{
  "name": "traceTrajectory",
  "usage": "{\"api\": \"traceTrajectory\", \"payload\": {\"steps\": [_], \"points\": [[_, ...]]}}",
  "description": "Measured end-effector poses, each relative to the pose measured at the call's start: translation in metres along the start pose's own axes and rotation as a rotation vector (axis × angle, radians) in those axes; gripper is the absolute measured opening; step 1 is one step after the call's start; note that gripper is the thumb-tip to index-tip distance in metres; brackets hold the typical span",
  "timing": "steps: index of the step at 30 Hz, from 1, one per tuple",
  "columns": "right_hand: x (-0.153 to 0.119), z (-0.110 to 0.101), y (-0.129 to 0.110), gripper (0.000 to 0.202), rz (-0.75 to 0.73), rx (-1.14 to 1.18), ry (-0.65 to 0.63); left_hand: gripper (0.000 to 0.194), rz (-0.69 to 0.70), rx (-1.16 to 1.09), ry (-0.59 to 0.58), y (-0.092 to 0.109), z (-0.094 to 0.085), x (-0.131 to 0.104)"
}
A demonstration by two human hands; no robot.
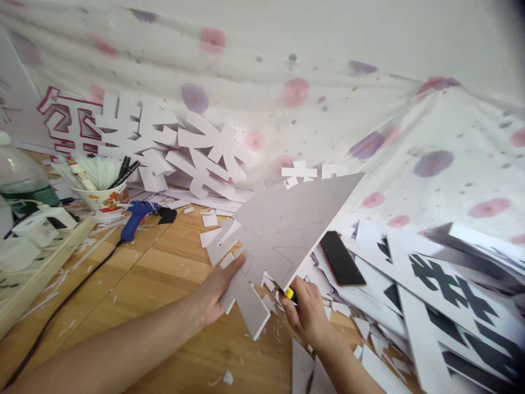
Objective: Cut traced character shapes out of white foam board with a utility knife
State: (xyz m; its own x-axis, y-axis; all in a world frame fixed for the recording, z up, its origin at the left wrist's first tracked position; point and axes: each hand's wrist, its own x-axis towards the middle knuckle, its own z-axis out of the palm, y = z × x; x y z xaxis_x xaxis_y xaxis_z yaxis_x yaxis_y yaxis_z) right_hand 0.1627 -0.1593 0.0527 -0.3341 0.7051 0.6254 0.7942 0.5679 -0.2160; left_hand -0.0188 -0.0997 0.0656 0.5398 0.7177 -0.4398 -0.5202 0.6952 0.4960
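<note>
A large white foam board (287, 219) with faint pencil outlines is tilted up above the wooden table, its lower left edge cut into notches and strips. My left hand (219, 290) grips its lower left edge, thumb on the face. Beside the board's lower right corner, my right hand (305, 309) is closed around a yellow and black tool (289, 294), apparently a cutter. Its blade is hidden by the board and fingers. White scraps lie under and around the board.
A blue glue gun (135, 219), a cup of pens and glue sticks (100, 197) and a power strip (45, 262) stand left. Cut white characters (205, 158) lean behind. A phone (342, 258) and board offcuts (414, 328) lie right.
</note>
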Motion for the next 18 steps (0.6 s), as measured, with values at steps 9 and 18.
{"api": "traceTrajectory", "payload": {"steps": [9, 18], "points": [[-0.006, 0.000, -0.011, 0.034, 0.475, 0.924, -0.402, 0.040, 0.097, 0.105, -0.085, 0.007, -0.013, 0.012], [-0.005, 0.011, -0.010, 0.033, 0.524, 0.937, -0.383, 0.045, 0.033, 0.090, -0.205, 0.004, -0.006, 0.005]]}}
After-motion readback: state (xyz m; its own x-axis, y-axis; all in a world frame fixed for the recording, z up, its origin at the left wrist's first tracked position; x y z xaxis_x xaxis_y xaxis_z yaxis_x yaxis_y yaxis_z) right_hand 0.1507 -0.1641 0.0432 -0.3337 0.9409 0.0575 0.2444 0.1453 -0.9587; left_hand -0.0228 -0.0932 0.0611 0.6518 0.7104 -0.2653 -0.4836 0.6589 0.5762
